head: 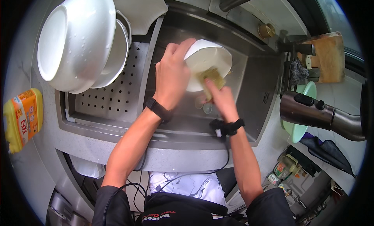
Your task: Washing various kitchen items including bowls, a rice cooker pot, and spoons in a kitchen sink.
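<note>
Over the deep steel sink basin (257,76) my left hand (174,71) grips the rim of a white faceted bowl (214,53) from its left side. The bowl is tilted, with its inside turned towards me. My right hand (223,98) holds a greenish-yellow scouring cloth or sponge (214,75), blurred, against the bowl's inner face. Just below the cloth, by the right fingers, a small clear rounded object (207,108) shows; I cannot tell what it is. A dark strap circles each wrist.
Large white bowls (84,41) stand stacked on their sides on the perforated drain tray (108,97) at left. A yellow detergent jug (24,117) is on the counter. A dark faucet head (306,110), green basin (312,91) and wooden cutting board (330,57) stand at right.
</note>
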Demonstrator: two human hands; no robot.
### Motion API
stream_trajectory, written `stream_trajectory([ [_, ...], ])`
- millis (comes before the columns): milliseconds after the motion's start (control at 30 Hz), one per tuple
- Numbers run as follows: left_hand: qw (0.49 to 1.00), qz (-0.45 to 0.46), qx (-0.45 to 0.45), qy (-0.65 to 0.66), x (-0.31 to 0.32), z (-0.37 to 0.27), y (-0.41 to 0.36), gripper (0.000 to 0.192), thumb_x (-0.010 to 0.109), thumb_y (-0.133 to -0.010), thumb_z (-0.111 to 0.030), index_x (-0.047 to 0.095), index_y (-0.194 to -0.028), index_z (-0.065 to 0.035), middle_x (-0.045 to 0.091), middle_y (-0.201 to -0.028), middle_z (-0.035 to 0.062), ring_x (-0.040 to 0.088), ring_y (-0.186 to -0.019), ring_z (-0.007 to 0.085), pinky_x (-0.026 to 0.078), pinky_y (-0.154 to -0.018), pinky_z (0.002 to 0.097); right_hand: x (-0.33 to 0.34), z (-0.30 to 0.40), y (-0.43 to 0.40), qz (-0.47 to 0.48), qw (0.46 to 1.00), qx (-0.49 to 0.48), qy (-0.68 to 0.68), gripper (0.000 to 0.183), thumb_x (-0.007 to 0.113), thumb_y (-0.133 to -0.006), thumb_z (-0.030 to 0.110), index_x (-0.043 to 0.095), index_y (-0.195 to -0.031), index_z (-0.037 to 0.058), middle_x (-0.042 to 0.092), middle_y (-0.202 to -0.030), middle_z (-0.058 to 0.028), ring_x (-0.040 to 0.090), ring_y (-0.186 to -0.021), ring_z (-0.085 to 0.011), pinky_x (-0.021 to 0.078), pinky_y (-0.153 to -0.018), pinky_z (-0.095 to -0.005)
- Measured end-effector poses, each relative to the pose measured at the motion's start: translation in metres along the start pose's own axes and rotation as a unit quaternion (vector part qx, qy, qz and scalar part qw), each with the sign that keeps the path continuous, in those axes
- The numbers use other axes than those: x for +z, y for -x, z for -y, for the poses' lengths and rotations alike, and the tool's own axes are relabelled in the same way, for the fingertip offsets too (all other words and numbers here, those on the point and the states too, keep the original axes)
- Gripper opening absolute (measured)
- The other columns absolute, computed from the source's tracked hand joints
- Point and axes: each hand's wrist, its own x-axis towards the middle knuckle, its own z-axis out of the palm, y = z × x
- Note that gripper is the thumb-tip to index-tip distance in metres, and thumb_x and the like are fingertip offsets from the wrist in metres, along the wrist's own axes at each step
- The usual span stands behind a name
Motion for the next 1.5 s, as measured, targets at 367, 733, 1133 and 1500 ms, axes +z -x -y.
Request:
stream_trajectory([
  [367,1.000,0.015,0.001,0.008,0.001,0.003,0.004,0.054,0.049,-0.078,0.012,0.066,-0.121,-0.0140,0.065,-0.103,0.0151,0.066,-0.092,0.0377,0.053,-0.078,0.0455,-0.026,0.038,-0.010,-0.142,0.954,-0.102,0.245,0.041,0.070,-0.085,0.037,0.072,-0.092,-0.0033,0.069,-0.068,-0.0138,0.070,-0.063,-0.0241,0.0521,-0.062,-0.0383],
  [733,1.000,0.017,-0.005,-0.008,0.001,0.003,0.004,0.055,0.049,-0.077,0.013,0.065,-0.122,-0.0140,0.065,-0.104,0.0139,0.066,-0.093,0.0376,0.053,-0.078,0.0454,0.015,0.016,0.005,0.097,0.985,0.139,0.016,0.049,0.064,-0.095,0.041,0.063,-0.118,-0.0026,0.072,-0.085,-0.0126,0.071,-0.062,-0.0193,0.0554,-0.052,-0.0246],
  [1133,1.000,0.025,-0.012,-0.003,-0.001,0.003,0.003,0.053,0.051,-0.079,0.013,0.062,-0.124,-0.0122,0.064,-0.106,0.0156,0.066,-0.094,0.0390,0.054,-0.079,0.0449,-0.019,0.071,-0.008,-0.238,0.847,-0.232,0.415,0.053,0.069,-0.087,0.050,0.071,-0.089,-0.0022,0.066,-0.079,-0.0276,0.065,-0.078,-0.0456,0.0525,-0.069,-0.0474],
  [1500,1.000,0.002,-0.013,0.009,-0.002,0.004,0.001,0.052,0.051,-0.077,0.014,0.063,-0.122,-0.0096,0.065,-0.108,0.0148,0.065,-0.097,0.0383,0.053,-0.082,0.0449,0.030,0.018,0.013,0.145,0.969,0.198,-0.014,0.055,0.059,-0.095,0.055,0.066,-0.103,0.0009,0.071,-0.077,-0.0087,0.070,-0.060,-0.0143,0.0537,-0.051,-0.0219],
])
